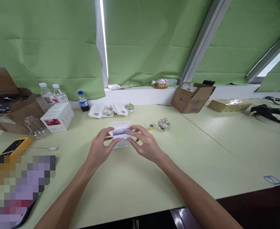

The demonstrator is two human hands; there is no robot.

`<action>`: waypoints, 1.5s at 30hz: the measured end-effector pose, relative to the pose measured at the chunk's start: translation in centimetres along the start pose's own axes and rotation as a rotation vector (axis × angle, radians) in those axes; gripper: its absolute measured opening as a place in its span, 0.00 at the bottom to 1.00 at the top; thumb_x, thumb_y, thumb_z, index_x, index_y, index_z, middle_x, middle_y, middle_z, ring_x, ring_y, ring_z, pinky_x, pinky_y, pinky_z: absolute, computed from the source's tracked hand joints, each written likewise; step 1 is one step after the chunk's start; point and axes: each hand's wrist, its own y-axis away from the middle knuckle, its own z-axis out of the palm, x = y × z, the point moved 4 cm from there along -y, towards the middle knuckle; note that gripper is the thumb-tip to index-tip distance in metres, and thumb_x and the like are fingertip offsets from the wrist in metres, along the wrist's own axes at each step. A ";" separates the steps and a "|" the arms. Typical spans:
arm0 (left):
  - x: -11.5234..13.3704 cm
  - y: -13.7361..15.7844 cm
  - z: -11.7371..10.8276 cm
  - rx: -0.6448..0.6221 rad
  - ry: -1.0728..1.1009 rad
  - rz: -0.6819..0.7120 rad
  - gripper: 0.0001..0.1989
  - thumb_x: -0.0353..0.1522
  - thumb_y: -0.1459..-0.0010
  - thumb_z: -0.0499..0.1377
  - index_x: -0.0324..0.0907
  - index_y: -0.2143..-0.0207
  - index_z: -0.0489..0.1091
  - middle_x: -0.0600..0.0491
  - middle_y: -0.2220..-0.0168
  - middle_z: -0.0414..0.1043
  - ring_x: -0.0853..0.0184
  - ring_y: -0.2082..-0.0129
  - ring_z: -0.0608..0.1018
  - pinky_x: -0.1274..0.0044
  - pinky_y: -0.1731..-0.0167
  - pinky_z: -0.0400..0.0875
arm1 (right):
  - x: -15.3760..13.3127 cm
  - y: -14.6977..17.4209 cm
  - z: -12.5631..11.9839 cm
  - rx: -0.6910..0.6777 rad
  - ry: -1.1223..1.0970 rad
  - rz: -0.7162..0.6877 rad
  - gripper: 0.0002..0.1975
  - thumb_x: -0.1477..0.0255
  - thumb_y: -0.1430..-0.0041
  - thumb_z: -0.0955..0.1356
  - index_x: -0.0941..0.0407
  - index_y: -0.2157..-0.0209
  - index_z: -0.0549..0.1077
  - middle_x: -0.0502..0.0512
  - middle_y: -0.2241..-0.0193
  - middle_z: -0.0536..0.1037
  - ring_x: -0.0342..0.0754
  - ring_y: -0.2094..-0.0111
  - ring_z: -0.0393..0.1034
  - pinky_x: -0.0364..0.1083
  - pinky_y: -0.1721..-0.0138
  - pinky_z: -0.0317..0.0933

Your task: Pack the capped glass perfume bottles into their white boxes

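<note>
- Showing a raised flap (122, 124): small white box (122, 137), between left hand (99, 146) and right hand (146, 143).
- Left hand clamped on its left side, right hand on its right.
- Beside right hand, on the surface (130, 187): gold cap (150, 127), glass bottle (163, 124).

Open table (120, 190) nearside, carton (121, 135) blocking centre, bottle (163, 124) and cap (151, 127) right, perhaps phone (25, 190) left

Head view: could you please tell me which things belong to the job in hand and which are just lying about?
Likely in the job: white box, held; glass bottle and gold cap, nearby.
Apparently lying about: blue-capped bottle, purple-printed carton, orange device.
</note>
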 end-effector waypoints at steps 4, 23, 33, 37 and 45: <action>-0.5 -0.1 0.0 -0.032 0.003 -0.087 0.19 0.40 0.45 0.59 0.46 0.52 0.64 0.52 0.54 0.71 0.66 0.62 0.78 0.71 0.61 0.77 | 0.1 0.2 0.6 -0.034 -0.003 0.049 0.17 0.71 0.39 0.63 0.48 0.48 0.68 0.57 0.49 0.68 0.51 0.54 0.67 0.49 0.65 0.69; -0.7 -0.2 0.0 -0.073 0.028 -0.187 0.23 0.44 0.45 0.57 0.47 0.49 0.62 0.50 0.57 0.73 0.61 0.60 0.78 0.70 0.63 0.74 | 0.1 0.2 0.8 -0.068 -0.015 0.126 0.21 0.71 0.40 0.63 0.47 0.45 0.64 0.56 0.44 0.64 0.47 0.62 0.71 0.49 0.65 0.71; -1.4 -0.3 0.3 -0.107 0.052 -0.208 0.28 0.42 0.47 0.60 0.48 0.45 0.58 0.50 0.58 0.73 0.62 0.58 0.77 0.69 0.59 0.72 | -0.2 0.3 0.8 -0.067 -0.039 0.154 0.27 0.71 0.40 0.63 0.47 0.40 0.56 0.57 0.40 0.59 0.47 0.60 0.70 0.50 0.62 0.71; -2.7 -0.7 -0.3 -0.031 0.186 -0.281 0.31 0.41 0.46 0.60 0.47 0.43 0.53 0.48 0.57 0.73 0.64 0.62 0.78 0.69 0.60 0.73 | 0.1 0.3 0.4 -0.025 -0.053 0.190 0.30 0.70 0.40 0.63 0.48 0.38 0.51 0.59 0.38 0.56 0.47 0.61 0.70 0.49 0.66 0.72; -8.1 -0.9 -2.8 0.053 0.050 -0.605 0.32 0.46 0.48 0.58 0.43 0.44 0.57 0.41 0.57 0.75 0.59 0.62 0.78 0.68 0.64 0.72 | 2.2 0.5 0.5 -0.051 0.058 0.257 0.18 0.69 0.40 0.63 0.50 0.48 0.67 0.57 0.42 0.62 0.46 0.64 0.71 0.49 0.66 0.72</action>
